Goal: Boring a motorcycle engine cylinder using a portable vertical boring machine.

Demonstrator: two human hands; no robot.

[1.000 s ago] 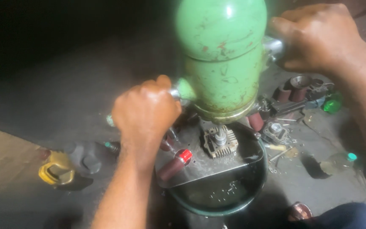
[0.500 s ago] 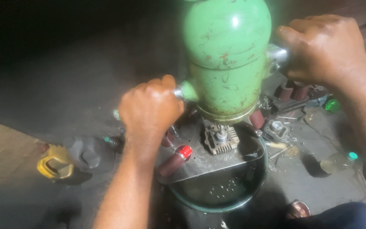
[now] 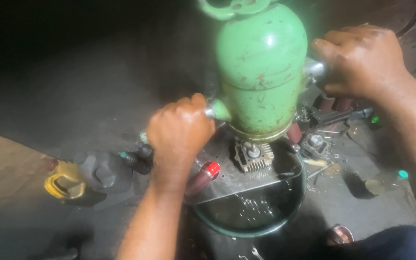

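The left hand (image 3: 179, 132) is shut tight around a metal handle (image 3: 211, 111) on the side of a big green tank (image 3: 261, 72). The right hand (image 3: 362, 60) is shut tight around the handle on the other side. The tank is between both hands. Below them a small engine part (image 3: 252, 156) sits over a dark bowl (image 3: 251, 221). A red-capped bottle (image 3: 203, 177) lies just under the left hand.

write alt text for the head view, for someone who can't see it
Two bare hands, left hand and right hand, grip side handles of a green cylinder above a finned engine part on a metal sheet over a dark basin.
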